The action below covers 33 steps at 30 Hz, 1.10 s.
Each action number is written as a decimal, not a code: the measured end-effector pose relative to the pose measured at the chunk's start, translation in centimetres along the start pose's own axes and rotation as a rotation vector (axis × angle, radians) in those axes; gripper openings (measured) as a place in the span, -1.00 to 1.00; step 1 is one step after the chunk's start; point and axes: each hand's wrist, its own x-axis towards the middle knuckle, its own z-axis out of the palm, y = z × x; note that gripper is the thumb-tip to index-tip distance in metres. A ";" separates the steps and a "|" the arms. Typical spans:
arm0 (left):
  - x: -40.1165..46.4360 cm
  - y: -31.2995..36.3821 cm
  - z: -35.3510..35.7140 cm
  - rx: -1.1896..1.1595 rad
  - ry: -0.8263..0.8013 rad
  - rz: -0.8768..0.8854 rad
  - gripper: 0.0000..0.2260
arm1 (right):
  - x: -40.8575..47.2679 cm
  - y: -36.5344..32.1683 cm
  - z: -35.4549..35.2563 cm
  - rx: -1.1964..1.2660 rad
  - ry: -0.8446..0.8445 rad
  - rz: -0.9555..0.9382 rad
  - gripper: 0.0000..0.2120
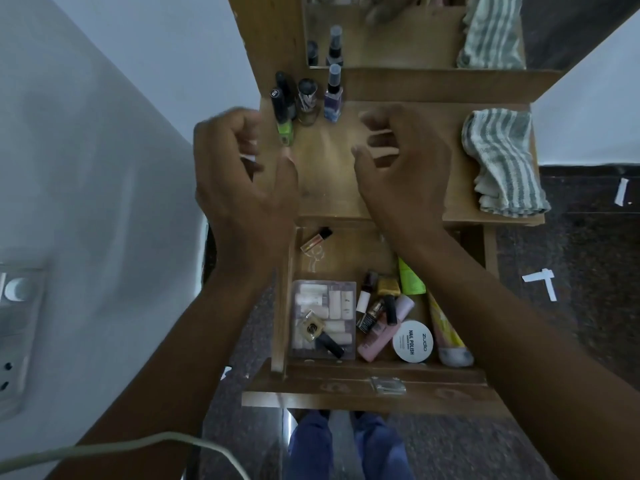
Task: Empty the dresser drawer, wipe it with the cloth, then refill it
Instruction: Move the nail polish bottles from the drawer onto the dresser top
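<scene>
blue trouser legs (pixel 349 445) show at the near edge, and a pale cable (pixel 145 445) curves across the near left corner. just beyond them the dresser drawer (pixel 363 384) stands pulled out, with a clear handle (pixel 388 385) on its front. inside it lie a clear compartment box (pixel 323 318) at the left with a gold-capped bottle (pixel 311 326) resting on top, a small clear tube with a black cap (pixel 316 239) at the far left, a cluster of nail polish bottles (pixel 375 303) in the middle, a pink bottle (pixel 375 337), a round white nail polish remover tub (pixel 412 341), a green tube (pixel 410 277) and a yellow tube (pixel 446 332) at the right.

both hands hover above the dresser top (pixel 329 174) — the left hand (pixel 239 174) near the left edge, fingers loosely curled and blurred, holding nothing i can make out; the right hand (pixel 405 161) over the middle, fingers loosely bent, also holding nothing.

on the far left of the top stand a green bottle (pixel 285 131), dark-capped bottles (pixel 291 95) and a purple spray bottle (pixel 333 95). the striped cloth (pixel 502 161) lies bunched at the right side of the top, well apart from both hands — a mirror (pixel 398 32) behind reflects it. a wall socket (pixel 14 327) sits at the left.
</scene>
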 end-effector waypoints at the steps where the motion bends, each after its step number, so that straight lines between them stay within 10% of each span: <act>1: -1.0 0.5 -0.5 0.000 -0.026 0.026 -0.78 | -0.9 -0.1 -0.7 -0.008 -0.005 -0.012 -0.78; 10: -7.6 -1.4 0.1 0.164 -0.760 0.207 -0.84 | -7.9 1.5 -4.8 -0.069 -0.395 -0.062 -0.92; 18: -8.4 -3.7 2.6 0.486 -0.884 0.257 -0.83 | -10.2 4.8 -4.9 -0.463 -0.788 -0.018 -0.85; 33: -9.4 -3.0 4.6 0.804 -0.955 0.214 -0.79 | -10.4 6.1 -5.8 -0.544 -1.027 -0.054 -0.56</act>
